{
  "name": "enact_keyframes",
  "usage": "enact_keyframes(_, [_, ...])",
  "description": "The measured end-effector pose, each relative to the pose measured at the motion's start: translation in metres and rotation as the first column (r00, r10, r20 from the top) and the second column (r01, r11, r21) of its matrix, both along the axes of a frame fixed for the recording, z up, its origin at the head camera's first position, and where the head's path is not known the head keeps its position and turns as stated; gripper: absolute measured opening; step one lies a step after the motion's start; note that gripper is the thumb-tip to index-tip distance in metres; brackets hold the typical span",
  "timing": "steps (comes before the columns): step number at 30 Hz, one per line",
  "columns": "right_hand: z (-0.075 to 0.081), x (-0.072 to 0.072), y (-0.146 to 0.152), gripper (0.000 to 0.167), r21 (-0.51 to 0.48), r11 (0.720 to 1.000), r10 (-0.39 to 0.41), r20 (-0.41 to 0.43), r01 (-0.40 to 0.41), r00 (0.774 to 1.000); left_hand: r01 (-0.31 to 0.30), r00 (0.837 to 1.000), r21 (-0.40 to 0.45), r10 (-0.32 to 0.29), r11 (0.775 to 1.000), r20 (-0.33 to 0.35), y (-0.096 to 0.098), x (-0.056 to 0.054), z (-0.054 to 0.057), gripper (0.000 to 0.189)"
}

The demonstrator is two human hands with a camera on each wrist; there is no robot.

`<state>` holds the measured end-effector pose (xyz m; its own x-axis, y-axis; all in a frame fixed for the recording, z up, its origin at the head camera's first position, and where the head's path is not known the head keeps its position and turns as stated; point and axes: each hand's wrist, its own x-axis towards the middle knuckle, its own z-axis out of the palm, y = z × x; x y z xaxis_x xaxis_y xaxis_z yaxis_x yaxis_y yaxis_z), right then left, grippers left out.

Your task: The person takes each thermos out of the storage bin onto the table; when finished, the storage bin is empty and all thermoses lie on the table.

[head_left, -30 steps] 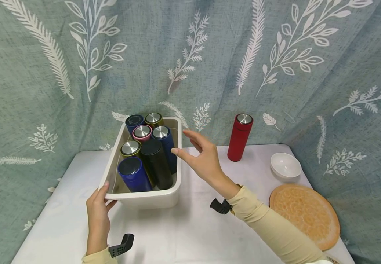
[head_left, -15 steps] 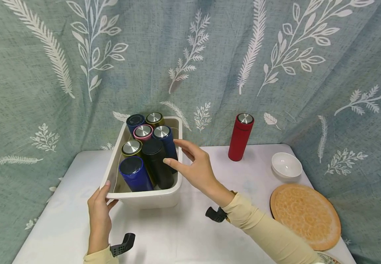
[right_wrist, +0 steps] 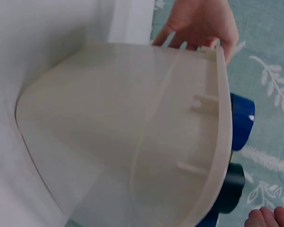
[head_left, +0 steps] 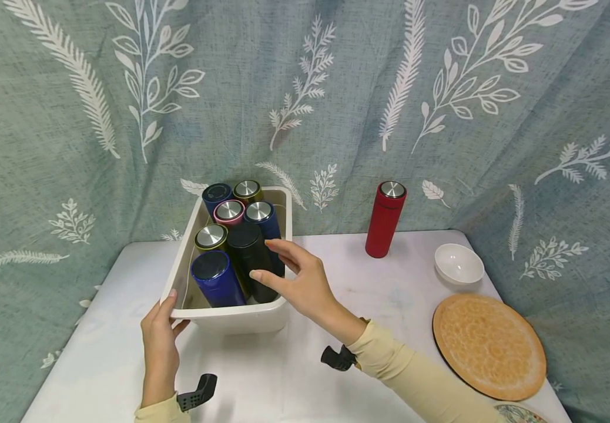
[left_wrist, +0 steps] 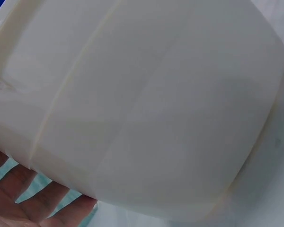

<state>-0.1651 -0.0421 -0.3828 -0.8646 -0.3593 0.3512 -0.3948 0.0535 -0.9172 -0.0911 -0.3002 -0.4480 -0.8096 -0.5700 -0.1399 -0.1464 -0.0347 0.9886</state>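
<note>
A white plastic bin (head_left: pixel 231 314) holds several upright flasks. Its front left corner is gripped by my left hand (head_left: pixel 159 343), the thumb over the rim and the fingers along the outside wall (left_wrist: pixel 42 194). My right hand (head_left: pixel 305 282) reaches over the bin's right rim, thumb and fingers apart, close beside a black flask (head_left: pixel 249 252); whether it touches is hard to tell. Around that stand a blue flask (head_left: pixel 217 282), a blue one with a steel lid (head_left: pixel 262 216), a pink-rimmed one (head_left: pixel 229 211), and olive ones (head_left: pixel 211 236) with steel lids.
A red flask (head_left: pixel 385 220) stands at the back of the white table (head_left: pixel 358 376), right of the bin. Further right are a small white bowl (head_left: pixel 458 264) and a round tan board (head_left: pixel 490 346). A patterned plate edge (head_left: pixel 519 413) shows at bottom right. Behind hangs a green leaf-print curtain (head_left: pixel 347 117).
My right hand has moved left and toward me, from beside the steel-lidded blue flask to the black flask. The left hand stays on the bin's corner.
</note>
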Motion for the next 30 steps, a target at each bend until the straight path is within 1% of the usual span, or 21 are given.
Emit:
enact_keyframes(5, [-0.004, 0.006, -0.005, 0.059, -0.010, 0.999, 0.032, 0.035, -0.032, 0.999, -0.003, 1.000, 0.002, 0.003, 1.000, 0.004, 0.001, 0.000, 0.001, 0.062])
enact_keyframes(8, [-0.007, 0.009, -0.007, 0.059, -0.005, 0.998, 0.069, 0.068, -0.069, 0.995, -0.005, 1.000, 0.000, 0.005, 1.000, 0.009, 0.002, -0.001, 0.001, 0.061])
enact_keyframes(11, [-0.008, 0.011, -0.009, 0.057, 0.033, 0.993, 0.111, 0.097, -0.114, 0.989, -0.009, 1.000, 0.007, 0.009, 1.000, 0.012, 0.001, -0.001, 0.001, 0.060])
enact_keyframes(14, [-0.008, 0.012, -0.012, 0.056, 0.074, 0.987, 0.133, 0.110, -0.141, 0.985, -0.016, 1.000, 0.016, 0.015, 1.000, 0.015, -0.001, 0.000, 0.000, 0.059])
enact_keyframes(24, [-0.011, 0.015, -0.028, 0.060, 0.112, 0.982, 0.140, 0.115, -0.153, 0.983, -0.019, 1.000, 0.016, 0.019, 1.000, 0.010, 0.000, 0.000, 0.001, 0.061])
enact_keyframes(30, [-0.014, 0.014, -0.035, 0.063, 0.140, 0.980, 0.125, 0.127, -0.142, 0.984, -0.015, 1.000, 0.009, 0.015, 1.000, 0.003, 0.001, 0.000, 0.000, 0.062])
